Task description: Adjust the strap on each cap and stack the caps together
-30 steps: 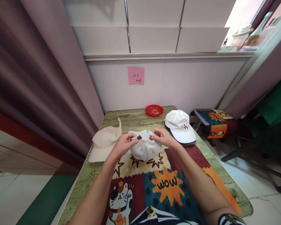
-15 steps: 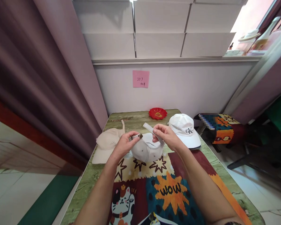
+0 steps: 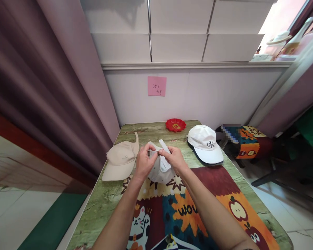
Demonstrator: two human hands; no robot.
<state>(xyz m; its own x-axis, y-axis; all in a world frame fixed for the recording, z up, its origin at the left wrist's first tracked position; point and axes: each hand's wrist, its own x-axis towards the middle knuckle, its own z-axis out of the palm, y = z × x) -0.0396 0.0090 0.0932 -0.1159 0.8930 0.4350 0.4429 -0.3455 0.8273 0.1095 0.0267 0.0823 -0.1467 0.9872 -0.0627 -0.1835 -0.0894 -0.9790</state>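
A white baseball cap [image 3: 163, 176] is between my two hands, low over the table, with its back strap opening toward me. My left hand [image 3: 145, 160] is closed on the buckle side of the cap's back opening. In my right hand [image 3: 174, 159] the cap's loose strap [image 3: 164, 146] is pinched, its free end sticking up and away. The fingertips of both hands meet at the small dark buckle. Left of my hands lies a beige cap [image 3: 121, 158] with its strap standing up. On the right sits another white cap [image 3: 202, 141] with black letters and a dark under-brim.
The green wood-patterned table [image 3: 99, 203] carries a colourful printed mat [image 3: 208, 180] and a red scalloped dish [image 3: 175, 125] at its back edge. A pink note [image 3: 157, 86] is on the wall. A stool [image 3: 253, 144] stands beyond the right edge, a curtain [image 3: 75, 69] at left.
My hands have come together, bringing the strap's end and the buckle to meet. The held cap has tilted and shifted slightly left. The other two caps stay where they were.
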